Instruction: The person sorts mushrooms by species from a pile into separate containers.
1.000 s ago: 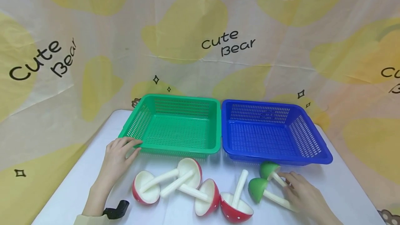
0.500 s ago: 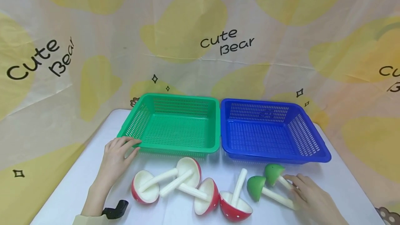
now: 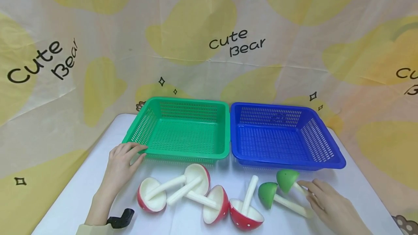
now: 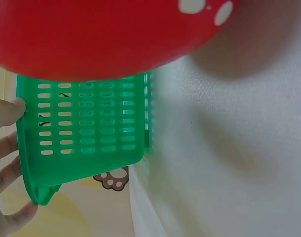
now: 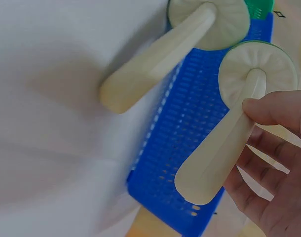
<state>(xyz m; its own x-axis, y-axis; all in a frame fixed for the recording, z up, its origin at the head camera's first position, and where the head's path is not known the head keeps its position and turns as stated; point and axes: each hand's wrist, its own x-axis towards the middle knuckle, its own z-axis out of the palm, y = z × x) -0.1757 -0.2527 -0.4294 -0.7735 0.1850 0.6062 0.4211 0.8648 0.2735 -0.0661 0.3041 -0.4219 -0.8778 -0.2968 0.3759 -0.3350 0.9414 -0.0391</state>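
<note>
My left hand [image 3: 121, 164] holds the near left corner of the green basket [image 3: 187, 154], thumb against the outside of the rim. The right hand [image 3: 330, 202] pinches the stem of a green-capped toy mushroom [image 3: 287, 180] between thumb and fingers; in the right wrist view its cap underside [image 5: 276, 64] faces me. Beside it, apart from the fingers, lies a second green toy mushroom [image 3: 267, 194], its white stem [image 5: 160, 59] pointing towards the wrist. Several red-capped toy mushrooms lie left of these, among them one with its stem up [image 3: 246, 224].
A blue basket [image 3: 289, 164] stands right of the green one, rims nearly touching. Both stand at the back of the white table [image 3: 183, 224], before a printed cloth [image 3: 202, 46]. A black bent piece [image 3: 121, 219] is by the left wrist. A red cap [image 4: 101, 39] looms in the left wrist view.
My right hand has moved slightly right and nearer with the pinched green mushroom, whose cap has turned and parted from the other green cap. The left hand keeps its place on the basket.
</note>
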